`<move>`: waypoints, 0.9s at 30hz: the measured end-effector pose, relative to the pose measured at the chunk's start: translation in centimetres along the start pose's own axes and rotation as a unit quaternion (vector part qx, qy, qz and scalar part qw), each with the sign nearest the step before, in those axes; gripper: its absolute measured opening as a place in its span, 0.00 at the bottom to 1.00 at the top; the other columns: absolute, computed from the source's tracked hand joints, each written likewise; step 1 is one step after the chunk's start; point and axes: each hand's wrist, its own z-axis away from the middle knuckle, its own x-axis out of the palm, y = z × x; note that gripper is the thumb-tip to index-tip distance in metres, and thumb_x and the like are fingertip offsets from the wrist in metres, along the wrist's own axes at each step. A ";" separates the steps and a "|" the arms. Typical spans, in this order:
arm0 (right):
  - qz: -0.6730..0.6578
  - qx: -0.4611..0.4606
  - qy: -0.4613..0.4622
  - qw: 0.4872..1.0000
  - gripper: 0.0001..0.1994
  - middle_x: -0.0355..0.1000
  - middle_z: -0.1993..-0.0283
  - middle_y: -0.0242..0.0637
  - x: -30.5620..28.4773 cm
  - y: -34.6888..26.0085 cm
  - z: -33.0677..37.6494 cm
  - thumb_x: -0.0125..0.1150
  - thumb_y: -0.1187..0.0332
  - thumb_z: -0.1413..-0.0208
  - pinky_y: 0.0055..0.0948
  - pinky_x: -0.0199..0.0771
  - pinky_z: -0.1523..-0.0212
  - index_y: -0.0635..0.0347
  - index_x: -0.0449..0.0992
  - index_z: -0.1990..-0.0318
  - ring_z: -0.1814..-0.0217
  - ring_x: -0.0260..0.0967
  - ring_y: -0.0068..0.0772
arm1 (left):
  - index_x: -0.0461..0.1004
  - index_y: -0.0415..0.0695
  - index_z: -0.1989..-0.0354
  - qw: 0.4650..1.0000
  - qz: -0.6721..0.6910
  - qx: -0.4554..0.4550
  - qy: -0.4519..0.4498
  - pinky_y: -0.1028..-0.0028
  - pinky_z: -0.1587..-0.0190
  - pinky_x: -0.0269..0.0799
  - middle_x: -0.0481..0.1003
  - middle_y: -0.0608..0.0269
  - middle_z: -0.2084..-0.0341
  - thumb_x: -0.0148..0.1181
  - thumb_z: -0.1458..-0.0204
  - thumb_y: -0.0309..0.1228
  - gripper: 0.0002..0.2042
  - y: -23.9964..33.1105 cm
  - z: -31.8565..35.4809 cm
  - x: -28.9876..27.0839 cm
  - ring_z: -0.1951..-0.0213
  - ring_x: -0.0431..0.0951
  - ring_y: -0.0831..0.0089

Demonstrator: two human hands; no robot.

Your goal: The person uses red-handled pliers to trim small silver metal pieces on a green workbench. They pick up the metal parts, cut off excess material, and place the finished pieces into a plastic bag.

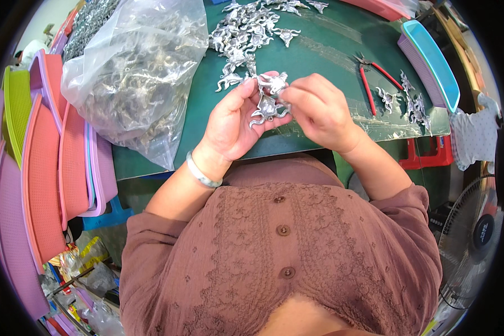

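Note:
Silver metal castings shaped like horned bull heads [269,106] lie across the palm and fingers of my left hand [224,129], whose thumb presses at their side. My right hand [325,115] is closed in a pinch at the right edge of these castings; its fingertips partly hide what they grip. Just beyond my hands, a loose pile of similar castings [243,36] spreads over the green table [325,50]. Off to the right lie red-handled pliers [366,89], beside several more castings [387,99].
A big clear plastic bag [134,84] filled with metal pieces stands at my left. Stacked pink, purple and green baskets [45,185] crowd the far left. A blue basket [431,61] sits at the table's right edge, above a red stool [431,154] and a fan [470,241].

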 end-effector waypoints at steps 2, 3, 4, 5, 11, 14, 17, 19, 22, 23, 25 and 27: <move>-0.008 -0.022 -0.025 0.999 0.10 0.66 0.69 0.34 0.4 0.0 0.4 0.59 0.78 0.63 0.30 0.66 0.71 0.58 0.72 0.69 0.73 0.63 0.37 | 0.60 0.38 0.46 1.000 -0.004 -0.001 0.005 0.58 0.51 0.67 0.68 0.55 0.52 0.38 0.41 0.40 0.21 0.1 0.0 -0.1 0.52 0.70 0.65; -0.023 -0.020 -0.035 0.999 0.10 0.67 0.69 0.34 0.4 -0.1 0.5 0.59 0.78 0.62 0.31 0.66 0.71 0.58 0.72 0.69 0.73 0.64 0.37 | 0.61 0.39 0.47 1.000 -0.007 -0.006 0.012 0.59 0.51 0.68 0.69 0.56 0.54 0.37 0.41 0.40 0.20 0.1 -0.1 -0.3 0.53 0.70 0.65; -0.037 -0.019 -0.045 0.998 0.10 0.67 0.69 0.35 0.3 0.0 0.4 0.59 0.78 0.62 0.31 0.66 0.71 0.58 0.72 0.69 0.72 0.64 0.38 | 0.62 0.39 0.48 1.000 -0.011 -0.010 0.018 0.59 0.51 0.68 0.70 0.57 0.55 0.37 0.41 0.40 0.20 0.1 -0.2 -0.4 0.55 0.71 0.65; -0.052 -0.018 -0.054 0.997 0.09 0.67 0.69 0.35 0.2 0.0 0.4 0.59 0.78 0.62 0.31 0.67 0.70 0.58 0.72 0.69 0.72 0.65 0.38 | 0.64 0.39 0.50 1.000 -0.015 -0.013 0.024 0.60 0.52 0.68 0.71 0.58 0.57 0.36 0.41 0.40 0.19 0.2 -0.2 -0.6 0.57 0.72 0.66; -0.008 0.086 -0.026 0.996 0.08 0.70 0.68 0.40 -0.7 4.8 -0.6 0.58 0.74 0.57 0.34 0.68 0.65 0.62 0.72 0.67 0.66 0.68 0.43 | 0.58 0.36 0.46 1.000 -0.007 -0.017 0.002 0.56 0.52 0.69 0.67 0.48 0.53 0.36 0.41 0.40 0.21 0.6 -0.1 -1.6 0.54 0.71 0.58; 0.094 0.200 -0.097 0.970 0.16 0.69 0.58 0.43 -0.1 9.7 -0.9 0.59 0.66 0.55 0.37 0.65 0.55 0.61 0.71 0.58 0.55 0.65 0.44 | 0.58 0.35 0.46 0.999 0.001 -0.030 -0.018 0.56 0.53 0.70 0.68 0.48 0.53 0.37 0.41 0.39 0.21 0.6 -0.2 -1.9 0.54 0.71 0.56; 0.213 0.168 -0.121 0.955 0.21 0.65 0.51 0.42 1.6 13.1 -1.1 0.58 0.62 0.52 0.35 0.63 0.51 0.60 0.67 0.51 0.49 0.61 0.44 | 0.58 0.34 0.46 0.999 -0.007 -0.032 -0.012 0.57 0.54 0.71 0.68 0.47 0.54 0.37 0.41 0.39 0.22 0.7 -0.2 -1.7 0.54 0.72 0.57; 0.232 0.211 -0.181 0.932 0.25 0.62 0.46 0.42 2.6 13.3 -1.7 0.58 0.58 0.52 0.39 0.58 0.46 0.59 0.65 0.48 0.44 0.56 0.47 | 0.59 0.34 0.46 0.999 -0.007 -0.032 -0.009 0.57 0.54 0.71 0.68 0.47 0.54 0.38 0.41 0.39 0.22 0.8 -0.1 -1.8 0.54 0.72 0.57; 0.255 0.221 -0.209 0.918 0.24 0.63 0.47 0.41 3.7 12.4 -2.2 0.59 0.57 0.53 0.43 0.58 0.47 0.59 0.66 0.50 0.44 0.57 0.46 | 0.59 0.34 0.46 0.999 -0.011 -0.030 -0.002 0.57 0.54 0.71 0.67 0.47 0.53 0.39 0.42 0.39 0.22 1.0 0.0 -1.9 0.54 0.72 0.57; 0.246 0.222 -0.208 0.920 0.24 0.63 0.48 0.41 3.7 12.2 -2.1 0.59 0.57 0.53 0.42 0.58 0.47 0.59 0.67 0.50 0.45 0.57 0.45 | 0.59 0.34 0.46 0.999 -0.012 -0.029 0.001 0.57 0.54 0.71 0.67 0.47 0.53 0.39 0.42 0.39 0.22 1.0 0.1 -1.9 0.54 0.72 0.57; 0.229 0.223 -0.207 0.924 0.23 0.65 0.50 0.41 3.7 12.0 -2.0 0.60 0.58 0.54 0.42 0.59 0.48 0.59 0.68 0.52 0.46 0.58 0.44 | 0.59 0.35 0.46 1.000 -0.013 -0.024 -0.007 0.57 0.54 0.71 0.67 0.46 0.53 0.39 0.42 0.40 0.22 1.2 0.1 -2.0 0.54 0.72 0.57; 0.207 0.221 -0.224 0.926 0.23 0.65 0.52 0.40 3.2 11.2 -2.1 0.61 0.59 0.56 0.40 0.59 0.48 0.59 0.68 0.53 0.47 0.58 0.44 | 0.59 0.35 0.46 1.000 -0.013 -0.019 -0.011 0.57 0.54 0.71 0.66 0.46 0.52 0.40 0.42 0.40 0.22 1.2 0.1 -2.1 0.54 0.72 0.57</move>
